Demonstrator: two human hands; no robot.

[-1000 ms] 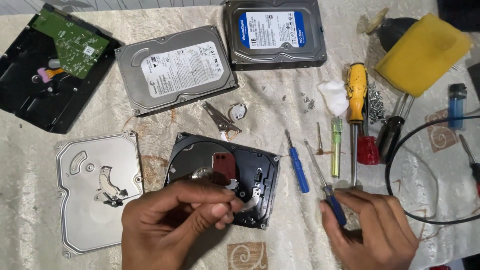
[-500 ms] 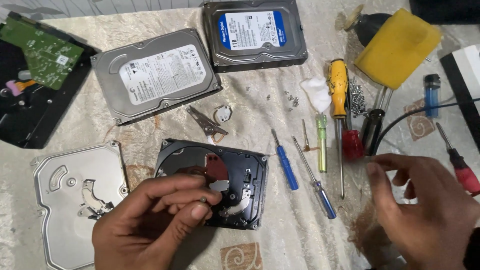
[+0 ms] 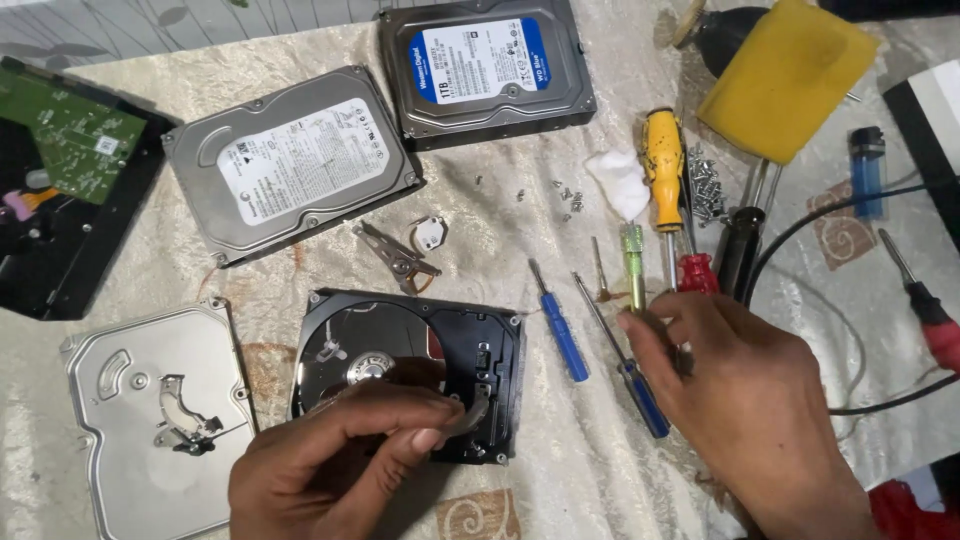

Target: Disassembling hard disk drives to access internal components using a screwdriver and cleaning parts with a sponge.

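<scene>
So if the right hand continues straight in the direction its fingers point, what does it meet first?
Probably the green-handled screwdriver: the right hand points up and left, fingertips nearly at its handle. The red handle lies close too; depth is unclear.

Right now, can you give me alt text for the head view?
The left hand rests on an opened hard drive with its platter bared, while the right hand reaches among the screwdrivers beside it. Two closed hard drives, a removed cover plate and loose screws lie around.

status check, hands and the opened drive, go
Left hand pinching a metal piece over the opened hard drive. Right hand empty, over the blue screwdriver. Removed lid lies left of the drive.
</scene>
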